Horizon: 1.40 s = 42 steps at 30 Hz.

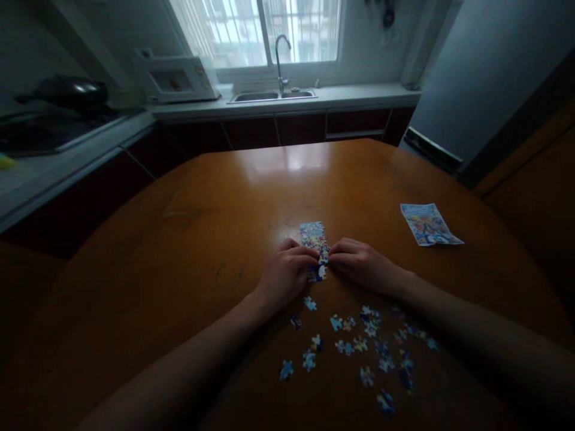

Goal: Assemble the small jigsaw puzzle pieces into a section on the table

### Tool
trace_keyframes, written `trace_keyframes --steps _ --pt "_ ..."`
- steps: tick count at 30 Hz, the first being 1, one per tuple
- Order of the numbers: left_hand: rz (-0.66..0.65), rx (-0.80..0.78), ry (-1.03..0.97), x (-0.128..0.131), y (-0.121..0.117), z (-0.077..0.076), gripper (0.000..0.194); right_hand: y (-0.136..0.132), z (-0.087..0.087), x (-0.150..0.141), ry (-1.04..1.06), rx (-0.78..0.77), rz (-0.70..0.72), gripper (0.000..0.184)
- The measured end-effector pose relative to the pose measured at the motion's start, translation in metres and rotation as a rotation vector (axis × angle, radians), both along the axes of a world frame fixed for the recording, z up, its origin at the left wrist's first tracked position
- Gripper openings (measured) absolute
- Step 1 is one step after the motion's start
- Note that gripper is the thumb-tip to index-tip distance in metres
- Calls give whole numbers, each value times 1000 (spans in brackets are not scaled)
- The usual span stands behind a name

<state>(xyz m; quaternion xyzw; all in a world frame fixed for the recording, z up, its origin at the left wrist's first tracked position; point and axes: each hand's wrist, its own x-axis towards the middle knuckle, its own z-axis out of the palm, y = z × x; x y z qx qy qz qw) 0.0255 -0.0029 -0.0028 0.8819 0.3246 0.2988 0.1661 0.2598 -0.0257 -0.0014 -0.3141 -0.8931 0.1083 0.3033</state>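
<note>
A partly joined jigsaw puzzle (314,235) lies on the wooden table between my hands, a narrow upright strip with a knobbed right edge. My left hand (290,267) lies over its left side, fingers closed together and pressed on the lower part. From the right, my right hand (359,261) pinches at the puzzle's right edge; the puzzle piece at its fingertips is mostly hidden. A pale loose puzzle piece (309,303) lies just below my left hand. Several more loose pieces (371,320) are scattered nearer to me, some beside my right forearm.
A creased picture sheet (429,224) lies at the right of the wooden table (215,203). Beyond the table's far edge run a counter with a sink (256,96), a microwave (182,79) and a stove with a dark pan (72,91). A fridge (485,78) stands at right.
</note>
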Motion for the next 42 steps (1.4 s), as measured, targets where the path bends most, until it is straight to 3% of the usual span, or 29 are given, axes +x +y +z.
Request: trace_keyframes --steps 23,32,42 --pt "-15 8 8 1 0 -1 28 -1 1 -1 -225 97 -21 21" --pt "-1 44 12 1 -2 -1 30 3 -6 8 69 -23 -179 22" --pt "-57 67 67 0 -2 -2 42 0 -7 5 75 -108 -111 21"
